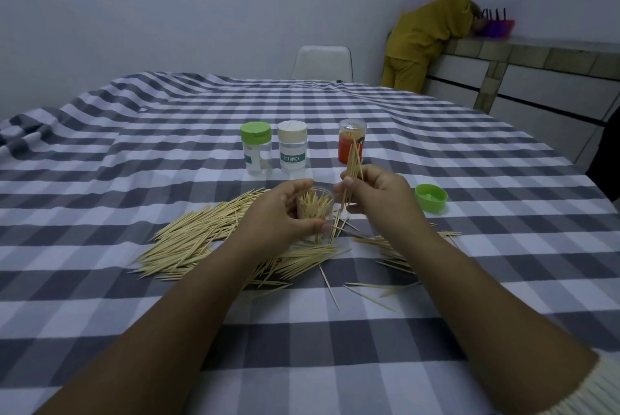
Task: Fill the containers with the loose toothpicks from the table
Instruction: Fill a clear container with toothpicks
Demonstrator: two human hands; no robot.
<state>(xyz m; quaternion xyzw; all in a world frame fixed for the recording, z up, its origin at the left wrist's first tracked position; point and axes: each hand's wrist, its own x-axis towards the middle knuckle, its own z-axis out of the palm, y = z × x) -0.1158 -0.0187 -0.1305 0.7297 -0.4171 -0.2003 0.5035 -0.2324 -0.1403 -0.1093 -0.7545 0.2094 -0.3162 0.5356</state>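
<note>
My left hand (280, 213) grips a clear open container (317, 210) partly filled with toothpicks, tilted toward me. Just right of it, my right hand (379, 191) pinches a bundle of toothpicks (353, 163) that points upward beside the container's mouth. Loose toothpicks (198, 240) lie in a wide pile on the checked tablecloth under and left of my hands, with more scattered to the right (396, 247). Behind stand a green-lidded container (256, 148), a cream-lidded container labelled TOOTHPICK (292, 145) and an orange container (351, 141).
A loose green lid (431, 198) lies right of my right hand. A white chair (322, 63) stands at the table's far edge. A person in yellow (427, 32) leans on a tiled counter (536, 55) at the back right.
</note>
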